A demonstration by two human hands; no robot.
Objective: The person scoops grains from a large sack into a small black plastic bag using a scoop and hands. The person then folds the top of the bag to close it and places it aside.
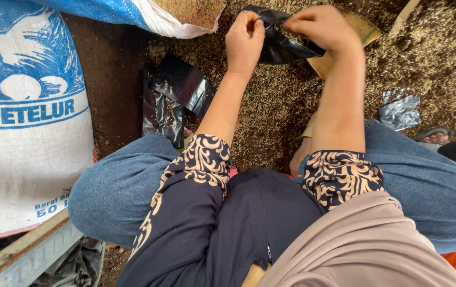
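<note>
My left hand point(244, 40) and my right hand point(321, 26) both pinch the rim of a small black plastic bag point(283, 47), held just above a ground covered in brown husk. The bag hangs crumpled between the two hands, its mouth at the top. Beneath it lies a flat tan piece point(323, 64), partly hidden by my right forearm. A stack of flat black plastic bags point(172, 98) lies on the husk left of my left forearm. My knees in blue jeans spread to either side.
A large white and blue woven sack point(26, 117) stands at the left, and another open sack with husk point(180, 16) lies at the top. A crumpled grey plastic scrap point(400, 110) lies right. Another person's sandalled foot point(434, 138) shows at the right edge.
</note>
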